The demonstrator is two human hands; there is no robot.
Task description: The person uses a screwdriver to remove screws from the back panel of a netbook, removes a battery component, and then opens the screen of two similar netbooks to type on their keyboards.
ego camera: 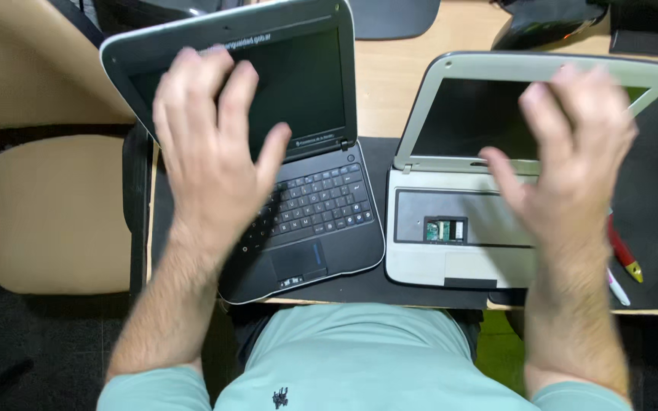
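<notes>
Overhead, both hands hover with fingers spread and clamped on nothing: the left hand (211, 144) hangs above the keyboard and lower screen of a small dark laptop (321, 221), the right hand (573, 152) above the deck of a light grey laptop (436, 262) beside it. Both hands are blurred, so it cannot be told whether either touches the machine under it. The two laptops sit side by side, just apart, lids raised and screens dark, on a black mat (375, 285) at the near edge of a wooden desk (390, 76). The dark laptop has its keys in place; the grey one appears to have its keyboard out, leaving a bare tray with a small green board (443, 229) exposed. Judging by that, disassembly of the grey unit seems under way, the dark one untouched. A red-handled tool (623, 255) and a white pen (617, 285) lie right of the grey laptop, and a beige chair seat (55, 213) stands left of the desk.
</notes>
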